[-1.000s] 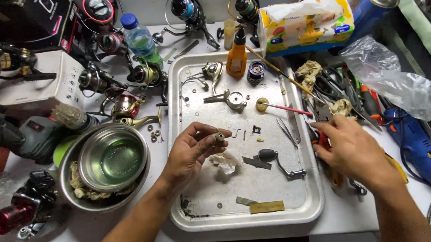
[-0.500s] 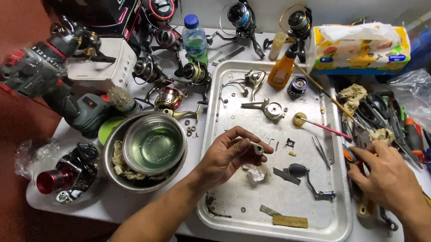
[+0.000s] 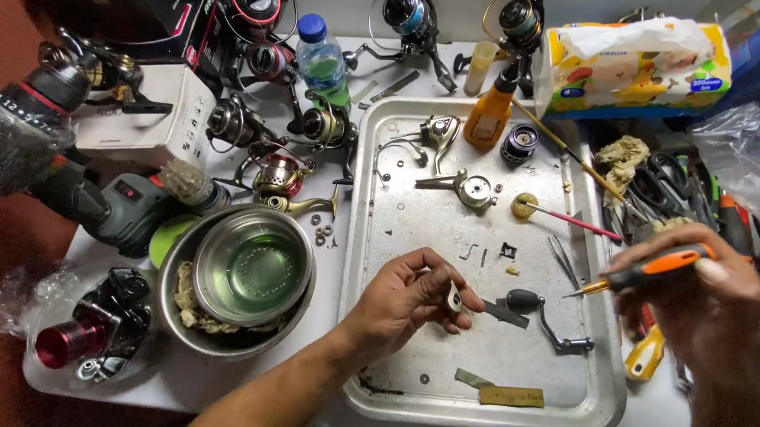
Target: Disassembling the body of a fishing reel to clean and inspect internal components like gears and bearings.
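Note:
My left hand [image 3: 406, 300] hovers over the metal tray [image 3: 424, 393] and pinches a small pale round reel part [image 3: 454, 299] between thumb and fingers. My right hand [image 3: 706, 309] is at the tray's right edge, gripping an orange-and-black screwdriver [image 3: 652, 268] whose tip points left toward the part. A reel handle crank [image 3: 546, 317] lies on the tray just right of my left hand. Small reel pieces, a grey reel body [image 3: 474, 189] and a thin red-handled brush [image 3: 562, 217] are spread over the tray.
A steel bowl of liquid [image 3: 249, 272] sits inside a larger bowl left of the tray. Several fishing reels [image 3: 282, 171], a water bottle [image 3: 320, 61], an orange oil bottle [image 3: 489, 117], a tissue pack [image 3: 632, 66], a power drill [image 3: 93, 202] and hand tools [image 3: 682, 180] crowd the table.
My right hand has picked up the orange screwdriver from the tools at right and brought it toward the tray. My left hand still holds the small part. The view shifted left.

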